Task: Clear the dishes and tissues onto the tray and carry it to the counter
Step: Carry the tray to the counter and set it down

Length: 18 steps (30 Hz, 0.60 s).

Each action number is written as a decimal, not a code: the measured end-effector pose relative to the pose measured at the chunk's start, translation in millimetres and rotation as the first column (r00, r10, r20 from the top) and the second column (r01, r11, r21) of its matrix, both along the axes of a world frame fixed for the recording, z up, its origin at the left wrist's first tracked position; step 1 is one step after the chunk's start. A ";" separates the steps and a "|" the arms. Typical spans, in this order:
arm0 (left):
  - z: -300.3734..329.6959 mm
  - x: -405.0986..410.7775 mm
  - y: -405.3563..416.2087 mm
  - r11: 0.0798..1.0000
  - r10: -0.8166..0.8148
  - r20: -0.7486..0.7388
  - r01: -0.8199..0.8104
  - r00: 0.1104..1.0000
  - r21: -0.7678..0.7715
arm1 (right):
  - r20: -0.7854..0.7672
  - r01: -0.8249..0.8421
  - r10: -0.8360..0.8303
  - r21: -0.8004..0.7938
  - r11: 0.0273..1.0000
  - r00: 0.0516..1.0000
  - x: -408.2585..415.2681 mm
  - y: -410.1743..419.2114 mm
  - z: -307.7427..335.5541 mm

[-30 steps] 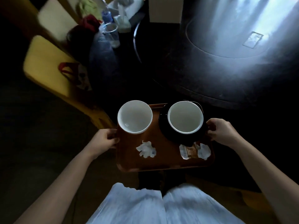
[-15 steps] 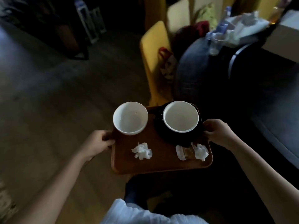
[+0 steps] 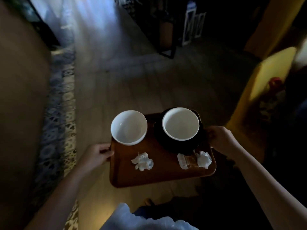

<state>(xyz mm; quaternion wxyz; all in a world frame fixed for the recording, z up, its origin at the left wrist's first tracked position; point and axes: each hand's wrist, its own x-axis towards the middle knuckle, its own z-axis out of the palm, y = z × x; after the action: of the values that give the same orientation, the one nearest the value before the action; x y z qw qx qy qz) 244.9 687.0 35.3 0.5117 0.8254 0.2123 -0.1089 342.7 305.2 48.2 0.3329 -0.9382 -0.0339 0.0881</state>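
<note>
Brown wooden tray (image 3: 166, 176) is carried level above the floor, long axis running hand to hand; left hand (image 3: 98, 155) grips its left edge, right hand (image 3: 221, 138) its right, equally near. No bench in view.

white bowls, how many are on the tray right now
2. One white bowl sits at the tray's far left corner; the other white bowl sits far right, on a dark dish. None looks hidden.
</note>
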 end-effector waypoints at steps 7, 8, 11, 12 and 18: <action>31.6 -1.8 86.1 0.989 0.122 0.033 -0.124 0.992 0.075 | -0.062 -0.156 0.158 0.038 0.987 0.985 69.5 117.9 0.1; 33.5 -3.1 95.0 0.987 0.145 0.039 -0.147 0.989 0.064 | -0.065 -0.177 0.179 0.035 0.984 0.982 77.9 132.2 0.6; 34.7 -3.6 115.1 0.965 0.248 0.041 -0.251 0.968 0.081 | -0.081 -0.277 0.278 0.023 0.961 0.957 103.9 167.0 0.6; 34.0 -3.5 119.5 0.956 0.274 0.041 -0.277 0.961 0.096 | -0.089 -0.316 0.316 0.018 0.949 0.944 112.7 177.2 -0.1; 34.6 4.2 128.4 0.894 0.428 0.053 -0.431 0.902 0.121 | -0.070 -0.473 0.475 0.039 0.880 0.877 166.7 227.9 -0.2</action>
<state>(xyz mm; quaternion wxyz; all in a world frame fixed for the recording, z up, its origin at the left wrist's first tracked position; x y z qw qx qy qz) 249.1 815.4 69.9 0.4710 0.7910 0.3893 0.0310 509.3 533.1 47.9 0.3120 -0.8937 -0.2506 0.2027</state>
